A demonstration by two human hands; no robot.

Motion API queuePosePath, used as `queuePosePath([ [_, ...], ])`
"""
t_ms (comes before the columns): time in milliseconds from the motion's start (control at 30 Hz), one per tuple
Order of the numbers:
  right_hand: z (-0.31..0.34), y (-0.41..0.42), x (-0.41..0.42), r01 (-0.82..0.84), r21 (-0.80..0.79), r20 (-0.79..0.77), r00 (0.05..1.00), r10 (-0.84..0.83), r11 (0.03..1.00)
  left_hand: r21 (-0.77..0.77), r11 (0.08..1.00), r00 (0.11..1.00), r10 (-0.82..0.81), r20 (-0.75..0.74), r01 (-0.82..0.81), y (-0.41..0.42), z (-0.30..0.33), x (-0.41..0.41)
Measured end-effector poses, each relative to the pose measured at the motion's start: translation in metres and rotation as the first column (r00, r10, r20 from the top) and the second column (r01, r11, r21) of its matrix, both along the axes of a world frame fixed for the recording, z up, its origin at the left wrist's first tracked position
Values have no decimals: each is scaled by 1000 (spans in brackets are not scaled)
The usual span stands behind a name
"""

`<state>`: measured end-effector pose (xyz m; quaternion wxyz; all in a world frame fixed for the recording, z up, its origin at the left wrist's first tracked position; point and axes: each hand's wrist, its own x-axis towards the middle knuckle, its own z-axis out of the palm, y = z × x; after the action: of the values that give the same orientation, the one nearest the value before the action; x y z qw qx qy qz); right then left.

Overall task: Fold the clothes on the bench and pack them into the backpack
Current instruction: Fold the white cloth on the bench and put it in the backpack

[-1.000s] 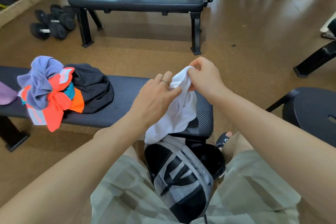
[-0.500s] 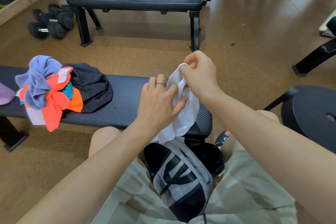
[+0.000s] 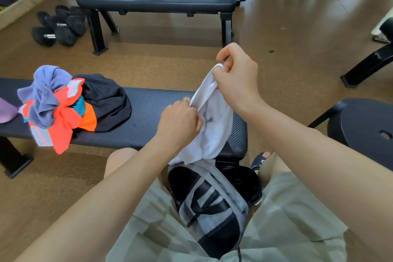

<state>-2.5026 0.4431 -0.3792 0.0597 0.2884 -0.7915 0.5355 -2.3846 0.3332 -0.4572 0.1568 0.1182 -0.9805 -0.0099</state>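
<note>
Single view only, head-mounted on a seated person; wide-angle, curving straight lines near the edges; it faces forward and steeply down, over the person's own lap and forearms; nearest ground is the backpack (image 3: 209,204) between the knees at 6 o'clock; the near bench (image 3: 146,112) crosses mid-frame from 9 o'clock toward centre; the second bench (image 3: 157,0) lies well beyond at 12 o'clock; dumbbells (image 3: 59,25) sit far off at 10 o'clock; no second view, so no shared ground.

No legible text — anywhere.
</note>
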Motion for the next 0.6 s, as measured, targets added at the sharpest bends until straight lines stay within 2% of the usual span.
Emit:
queuePosePath([
  [100,12,-1,-5,26,-62,-67,997,-30,998,-42,998,990,58,125,-54,-6,4,3],
  [167,21,1,-13,46,-89,-104,993,-56,995,-71,993,982,106,158,-95,-15,12,4],
  [267,25,10,-34,109,-62,-149,982,-117,992,-122,983,989,142,50,-135,-39,33,9],
  [333,20,18,-50,155,40,-155,977,-148,987,-129,982,985,119,-125,-135,-58,54,14],
  [400,9,25,-57,187,242,-170,974,-148,952,-131,988,973,47,-225,-78,-67,71,14],
  [467,-6,29,-57,185,414,-178,977,-120,891,-159,986,973,-86,-212,52,-66,75,12],
  [533,-18,32,-56,165,511,-132,985,-113,843,-179,968,965,-205,-160,176,-65,68,13],
  [600,-28,36,-59,129,584,-63,992,-114,802,-217,949,966,-249,-75,229,-70,56,17],
])
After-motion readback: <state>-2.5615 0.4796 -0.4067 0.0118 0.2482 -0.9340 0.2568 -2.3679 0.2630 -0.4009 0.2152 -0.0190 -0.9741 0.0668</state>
